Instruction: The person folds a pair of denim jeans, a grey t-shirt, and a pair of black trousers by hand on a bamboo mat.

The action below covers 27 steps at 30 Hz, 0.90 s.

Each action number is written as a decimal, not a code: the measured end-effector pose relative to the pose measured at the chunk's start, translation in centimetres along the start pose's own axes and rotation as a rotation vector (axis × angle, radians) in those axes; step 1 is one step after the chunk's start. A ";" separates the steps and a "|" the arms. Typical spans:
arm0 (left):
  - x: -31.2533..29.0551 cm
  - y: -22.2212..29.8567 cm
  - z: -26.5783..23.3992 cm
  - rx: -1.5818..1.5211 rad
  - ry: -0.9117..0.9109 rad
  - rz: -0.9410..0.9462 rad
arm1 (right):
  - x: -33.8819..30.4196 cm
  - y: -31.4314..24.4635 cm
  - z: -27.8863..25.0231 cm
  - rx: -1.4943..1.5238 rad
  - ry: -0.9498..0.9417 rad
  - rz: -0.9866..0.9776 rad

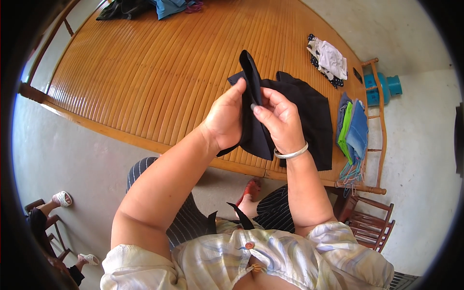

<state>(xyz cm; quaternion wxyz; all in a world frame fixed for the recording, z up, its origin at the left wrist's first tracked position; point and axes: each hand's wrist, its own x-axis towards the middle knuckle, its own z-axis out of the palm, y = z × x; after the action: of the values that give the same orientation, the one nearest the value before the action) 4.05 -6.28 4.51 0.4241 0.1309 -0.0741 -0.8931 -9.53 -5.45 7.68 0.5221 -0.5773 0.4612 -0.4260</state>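
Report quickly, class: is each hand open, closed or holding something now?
Left hand: closed, holding black cloth.
Right hand: closed, pinching the black cloth.

The slatted bed, 2 clothes stacks and gas cylinder suggest a home.

Left forearm angles forward and inward, right forearm reaches nearly straight ahead; both bare. Left hand gripping, thumb extended, rest hidden from where I stand. Right hand close beside, pinching, thumb opposite bent fingers.
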 end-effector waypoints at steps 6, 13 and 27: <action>0.0 0.0 0.6 0.019 -0.001 0.050 | -0.7 -1.0 -0.5 -0.608 -0.218 -0.191; 0.0 0.3 0.2 0.003 -0.046 0.072 | -0.5 0.3 -0.5 -0.439 -0.157 -0.249; -0.2 -0.2 0.4 0.015 -0.014 0.061 | -0.8 0.7 0.1 -0.401 -0.044 -0.192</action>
<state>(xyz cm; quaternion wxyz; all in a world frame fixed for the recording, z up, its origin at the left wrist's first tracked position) 3.93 -5.97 4.88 0.4497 0.1255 -0.0876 -0.8800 -9.65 -4.70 6.93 0.3638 -0.7201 0.4681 -0.3606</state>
